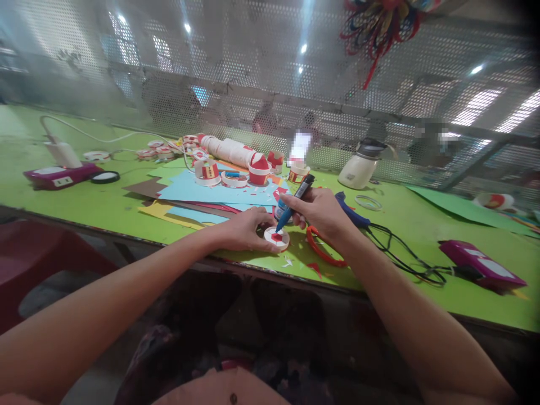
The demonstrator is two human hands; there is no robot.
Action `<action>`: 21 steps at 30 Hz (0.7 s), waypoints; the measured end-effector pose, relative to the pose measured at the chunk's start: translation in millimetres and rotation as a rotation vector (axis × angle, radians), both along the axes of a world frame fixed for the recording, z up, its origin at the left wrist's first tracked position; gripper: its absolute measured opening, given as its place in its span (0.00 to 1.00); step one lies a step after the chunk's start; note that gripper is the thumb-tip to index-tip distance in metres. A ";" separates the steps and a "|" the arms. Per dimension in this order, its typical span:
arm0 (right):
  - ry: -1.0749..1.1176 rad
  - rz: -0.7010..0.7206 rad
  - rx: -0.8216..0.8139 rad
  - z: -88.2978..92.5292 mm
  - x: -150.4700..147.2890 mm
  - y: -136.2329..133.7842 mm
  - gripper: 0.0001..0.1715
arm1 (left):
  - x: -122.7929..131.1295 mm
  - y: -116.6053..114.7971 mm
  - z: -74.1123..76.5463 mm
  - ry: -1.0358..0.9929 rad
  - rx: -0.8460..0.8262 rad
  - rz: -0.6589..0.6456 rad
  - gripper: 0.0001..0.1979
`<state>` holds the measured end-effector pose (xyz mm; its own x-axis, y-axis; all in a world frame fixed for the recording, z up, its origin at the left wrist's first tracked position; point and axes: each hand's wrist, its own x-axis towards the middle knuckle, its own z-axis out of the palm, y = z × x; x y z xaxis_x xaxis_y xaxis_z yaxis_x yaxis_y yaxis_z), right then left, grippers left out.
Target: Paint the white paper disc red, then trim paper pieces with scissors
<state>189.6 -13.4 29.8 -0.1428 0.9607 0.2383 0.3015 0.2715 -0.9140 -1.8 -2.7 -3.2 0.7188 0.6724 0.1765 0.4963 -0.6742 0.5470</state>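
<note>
My left hand (247, 229) grips the rim of a small white round disc (283, 243), thumb on the near side. The disc lies at the table's front edge and bears a red many-sided patch with dark lines running out from it. In my right hand (323, 211) is a blue marker (292, 206), held slanted, its tip at the disc's face by the red patch. Whether the tip touches cannot be made out. An orange-red ring (323, 252) lies under my right wrist. Just beyond, a blue-handled glue gun (354, 214) is partly hidden by that hand.
Coloured paper sheets (202, 188) lie behind my left hand, with red-and-white paper cups (259, 171) on and around them. A cream jug (358, 166) stands at the back. Purple power boxes (481, 264) sit at both sides; black cord loops across the right. Paper scraps (314, 269) dot the front edge.
</note>
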 end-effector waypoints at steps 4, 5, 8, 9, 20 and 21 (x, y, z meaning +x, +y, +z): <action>-0.016 -0.040 0.030 -0.8 -1.2 -0.8 0.23 | 0.2 -0.3 0.2 0.006 0.005 -0.009 0.27; -0.027 -0.042 0.036 -1.2 -1.3 -0.8 0.23 | 0.2 -0.1 0.2 0.008 0.009 -0.007 0.27; -0.060 -0.030 0.049 -3.1 -1.0 -0.2 0.23 | 0.2 0.4 -0.1 0.010 0.019 -0.009 0.26; -0.071 -0.028 0.056 -3.6 -0.9 -0.1 0.23 | 0.2 0.6 -0.3 0.009 0.021 -0.011 0.26; -0.064 -0.030 0.092 -4.5 -5.3 -1.7 0.22 | 0.3 -0.1 0.2 0.003 0.003 -0.008 0.25; -0.076 -0.031 0.092 -4.5 -5.4 -1.8 0.22 | 0.4 -0.4 0.4 0.001 0.000 -0.009 0.24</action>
